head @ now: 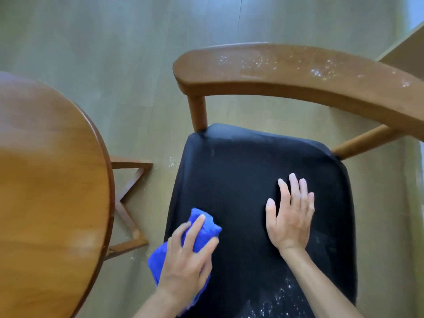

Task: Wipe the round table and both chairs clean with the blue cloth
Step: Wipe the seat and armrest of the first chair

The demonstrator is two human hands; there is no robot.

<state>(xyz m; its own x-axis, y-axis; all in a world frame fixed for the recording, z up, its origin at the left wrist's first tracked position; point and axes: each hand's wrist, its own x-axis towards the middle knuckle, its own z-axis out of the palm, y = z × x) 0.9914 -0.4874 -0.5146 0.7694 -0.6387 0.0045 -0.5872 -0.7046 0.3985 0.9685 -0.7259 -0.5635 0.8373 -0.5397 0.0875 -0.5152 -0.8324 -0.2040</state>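
Observation:
A wooden chair with a black padded seat (241, 171) stands right of the round wooden table (50, 171). My left hand (188, 258) grips the bunched blue cloth (206, 226) at the seat's near left edge. My right hand (290, 214) lies flat on the middle of the seat, fingers straight. White powder specks dot the seat's near part (282, 297) and the curved wooden backrest (298, 70).
The table's wooden base legs (128, 203) stick out on the floor between table and chair. White specks lie on the pale wood floor (114, 53) near the seat's left side. A wooden edge (406, 47) shows at the far right.

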